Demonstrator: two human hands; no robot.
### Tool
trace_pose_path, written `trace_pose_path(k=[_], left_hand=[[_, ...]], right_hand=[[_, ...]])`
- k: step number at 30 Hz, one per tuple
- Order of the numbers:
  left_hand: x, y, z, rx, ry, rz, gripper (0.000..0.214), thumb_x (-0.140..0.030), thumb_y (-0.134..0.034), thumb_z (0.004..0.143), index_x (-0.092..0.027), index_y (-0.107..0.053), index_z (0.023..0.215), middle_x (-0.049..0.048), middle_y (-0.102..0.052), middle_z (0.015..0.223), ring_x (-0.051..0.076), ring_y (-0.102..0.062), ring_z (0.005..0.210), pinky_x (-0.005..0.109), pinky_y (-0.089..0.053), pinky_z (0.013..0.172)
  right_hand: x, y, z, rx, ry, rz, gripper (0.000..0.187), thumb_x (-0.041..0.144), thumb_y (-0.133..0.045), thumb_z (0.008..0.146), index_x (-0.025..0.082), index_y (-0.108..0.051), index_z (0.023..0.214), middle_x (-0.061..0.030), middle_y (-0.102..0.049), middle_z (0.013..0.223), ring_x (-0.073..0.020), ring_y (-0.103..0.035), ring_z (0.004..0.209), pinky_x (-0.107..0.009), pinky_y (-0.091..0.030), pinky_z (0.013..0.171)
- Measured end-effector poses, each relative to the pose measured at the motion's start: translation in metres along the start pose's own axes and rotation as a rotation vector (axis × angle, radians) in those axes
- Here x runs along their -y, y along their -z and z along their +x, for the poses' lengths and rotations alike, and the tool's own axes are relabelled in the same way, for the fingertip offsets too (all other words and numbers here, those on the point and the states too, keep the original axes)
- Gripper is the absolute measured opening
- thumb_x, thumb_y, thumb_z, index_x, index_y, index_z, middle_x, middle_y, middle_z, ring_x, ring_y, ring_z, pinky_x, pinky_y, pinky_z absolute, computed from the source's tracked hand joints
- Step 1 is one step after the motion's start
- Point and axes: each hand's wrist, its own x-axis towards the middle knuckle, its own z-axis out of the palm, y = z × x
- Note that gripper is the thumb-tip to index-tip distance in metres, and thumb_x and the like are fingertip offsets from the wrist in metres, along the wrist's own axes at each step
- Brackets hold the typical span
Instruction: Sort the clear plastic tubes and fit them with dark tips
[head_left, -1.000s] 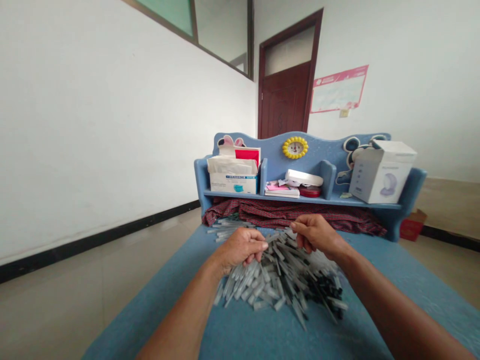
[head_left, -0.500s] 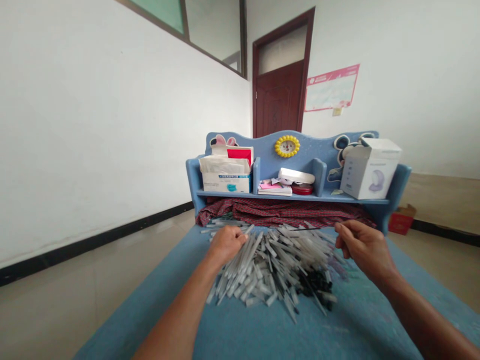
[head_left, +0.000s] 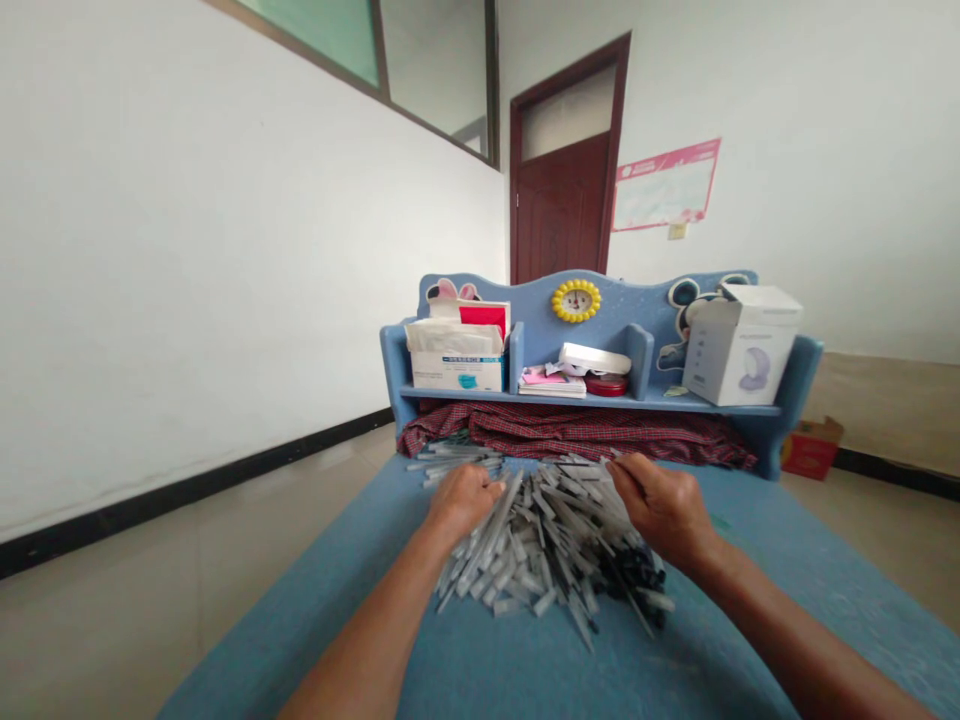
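Note:
A heap of slim, translucent plastic tubes (head_left: 525, 560), like pen barrels, lies on the blue tabletop (head_left: 480, 665). Over its left edge is my left hand (head_left: 465, 500), fingers curled and thumb pressed in; what it grips is hidden among the tubes. My right hand (head_left: 660, 505) is closed in a pinch above the right side of the heap. A thin dark rod (head_left: 576, 463) points leftward from its fingertips, partly lost against the tubes. Small black pieces (head_left: 637, 570) are bunched at the heap's right front, below my right hand.
Behind the heap lies a bunched red checked cloth (head_left: 555, 432). A blue shelf (head_left: 450, 394) above it bears a mask box (head_left: 457, 370), papers, a red round case (head_left: 606, 384) and a white carton (head_left: 739, 350). A red box (head_left: 811, 450) stands on the floor at right.
My right hand has moved left and inward, closer to my left hand, bringing the thin dark rod over the heap. My left hand stays closed in nearly the same place. The view has tilted slightly.

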Motion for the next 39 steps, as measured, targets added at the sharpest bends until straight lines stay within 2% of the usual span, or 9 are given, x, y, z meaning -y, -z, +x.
trace_pose_path(k=[7, 15, 23, 29, 33, 39], left_hand=[[0.007, 0.002, 0.001, -0.015, 0.038, -0.017, 0.033, -0.041, -0.049, 0.079, -0.017, -0.066, 0.064, 0.0038, -0.063, 0.063, 0.016, -0.056, 0.06, 0.023, -0.029, 0.051], [0.012, 0.001, 0.002, -0.036, 0.098, -0.038, 0.032, -0.039, -0.049, 0.079, -0.016, -0.067, 0.065, 0.0046, -0.065, 0.064, 0.016, -0.055, 0.06, 0.023, -0.03, 0.052], [0.023, 0.005, 0.007, -0.073, 0.107, -0.068, 0.032, -0.038, -0.049, 0.079, -0.015, -0.066, 0.063, 0.0026, -0.06, 0.058, 0.015, -0.053, 0.059, 0.024, -0.028, 0.05], [0.036, 0.015, 0.01, -0.103, 0.154, -0.078, 0.031, -0.034, -0.049, 0.081, -0.014, -0.065, 0.062, 0.0021, -0.06, 0.056, 0.015, -0.057, 0.063, 0.023, -0.033, 0.053], [0.042, 0.022, 0.011, -0.084, 0.181, -0.023, 0.029, -0.032, -0.049, 0.084, -0.014, -0.065, 0.069, 0.0036, -0.064, 0.067, 0.017, -0.06, 0.072, 0.025, -0.041, 0.061], [0.034, 0.034, 0.021, 0.046, 0.16, 0.132, 0.026, -0.032, -0.052, 0.087, -0.015, -0.056, 0.106, 0.0069, -0.059, 0.105, 0.018, -0.058, 0.092, 0.038, -0.049, 0.079]], right_hand=[[0.0, -0.008, -0.012, 0.057, 0.148, -0.013, 0.027, 0.025, -0.043, 0.091, 0.016, -0.059, 0.071, -0.0015, -0.06, 0.056, -0.011, -0.057, 0.051, -0.022, -0.037, 0.056], [0.019, -0.008, -0.011, 0.088, 0.353, -0.048, 0.024, 0.021, -0.045, 0.089, 0.02, -0.059, 0.069, -0.0009, -0.059, 0.055, -0.0128, -0.054, 0.051, -0.026, -0.035, 0.057], [0.018, -0.011, -0.015, 0.171, 0.357, -0.07, 0.025, 0.022, -0.045, 0.088, 0.021, -0.052, 0.064, 0.0019, -0.055, 0.051, -0.0123, -0.053, 0.046, -0.028, -0.028, 0.052], [0.023, -0.012, -0.02, 0.204, 0.348, -0.038, 0.026, 0.031, -0.048, 0.088, 0.022, -0.05, 0.064, 0.0024, -0.056, 0.05, -0.0127, -0.054, 0.044, -0.029, -0.028, 0.049], [0.021, -0.011, -0.023, 0.168, 0.327, 0.0, 0.028, 0.034, -0.047, 0.088, 0.022, -0.05, 0.063, 0.0026, -0.056, 0.049, -0.0133, -0.054, 0.043, -0.029, -0.028, 0.049], [0.011, -0.01, -0.026, 0.108, 0.296, 0.031, 0.029, 0.031, -0.043, 0.09, 0.022, -0.052, 0.064, 0.002, -0.056, 0.049, -0.0125, -0.054, 0.043, -0.029, -0.03, 0.051]])
